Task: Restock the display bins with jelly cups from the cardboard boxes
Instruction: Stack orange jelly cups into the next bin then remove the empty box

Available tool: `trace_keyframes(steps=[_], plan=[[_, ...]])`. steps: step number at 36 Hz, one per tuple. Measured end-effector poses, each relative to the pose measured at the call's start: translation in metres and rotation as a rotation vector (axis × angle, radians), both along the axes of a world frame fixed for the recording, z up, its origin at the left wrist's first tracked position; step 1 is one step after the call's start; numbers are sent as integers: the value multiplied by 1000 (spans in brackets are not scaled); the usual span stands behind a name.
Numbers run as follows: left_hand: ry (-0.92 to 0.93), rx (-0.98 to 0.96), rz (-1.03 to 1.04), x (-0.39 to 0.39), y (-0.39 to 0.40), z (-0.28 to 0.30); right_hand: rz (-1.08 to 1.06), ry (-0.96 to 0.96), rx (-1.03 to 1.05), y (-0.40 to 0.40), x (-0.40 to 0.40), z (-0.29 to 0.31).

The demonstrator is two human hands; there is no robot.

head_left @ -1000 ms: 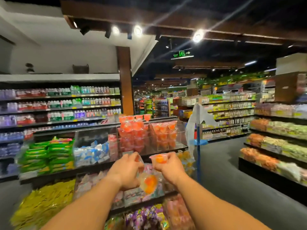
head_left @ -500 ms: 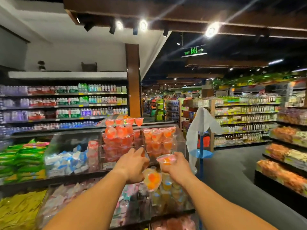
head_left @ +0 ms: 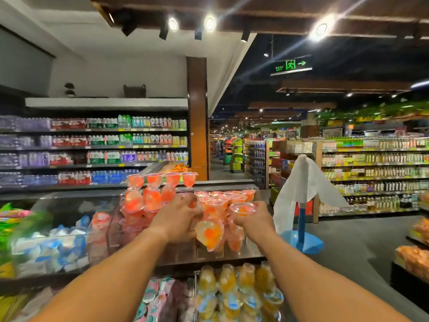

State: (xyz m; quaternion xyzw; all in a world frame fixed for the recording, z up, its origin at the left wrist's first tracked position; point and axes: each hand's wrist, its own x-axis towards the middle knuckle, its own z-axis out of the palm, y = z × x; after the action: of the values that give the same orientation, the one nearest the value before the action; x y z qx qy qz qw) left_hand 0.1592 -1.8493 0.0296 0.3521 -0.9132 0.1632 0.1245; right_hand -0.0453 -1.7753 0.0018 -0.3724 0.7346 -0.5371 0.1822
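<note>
Jelly cups [head_left: 210, 233]: left hand [head_left: 178, 219] grips 1 sideways, right hand [head_left: 251, 220] grips 1 [head_left: 243, 209] upright, both at frame-centre display bin [head_left: 232, 252], likely for stacking.

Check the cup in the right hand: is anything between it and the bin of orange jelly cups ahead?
Nothing visible does. The right hand holds a clear orange-filled jelly cup beside the open-topped clear display bin; only stacked cups fill that bin.

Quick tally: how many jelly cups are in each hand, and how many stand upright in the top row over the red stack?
Left hand: 1 heart-shaped cup
Right hand: 1 round cup
Top row of upright cups: 4
Total: 6
</note>
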Motion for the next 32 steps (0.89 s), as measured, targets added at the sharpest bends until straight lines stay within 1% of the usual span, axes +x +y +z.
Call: trace_keyframes(steps=[3,8,13,20,32], plan=[[58,-1,32,-15,-24,6,11,2,9,-35,-27,2],[104,-10,43,-38,-61,11,2,26,69,-90,-62,-7],[117,-26,48,-52,-95,10,4,14,93,-132,-78,-18],[137,-23,60,-62,-130,6,13,60,114,-177,-89,-38],[203,-35,27,-66,-156,-1,-7,126,132,-193,-95,-52]])
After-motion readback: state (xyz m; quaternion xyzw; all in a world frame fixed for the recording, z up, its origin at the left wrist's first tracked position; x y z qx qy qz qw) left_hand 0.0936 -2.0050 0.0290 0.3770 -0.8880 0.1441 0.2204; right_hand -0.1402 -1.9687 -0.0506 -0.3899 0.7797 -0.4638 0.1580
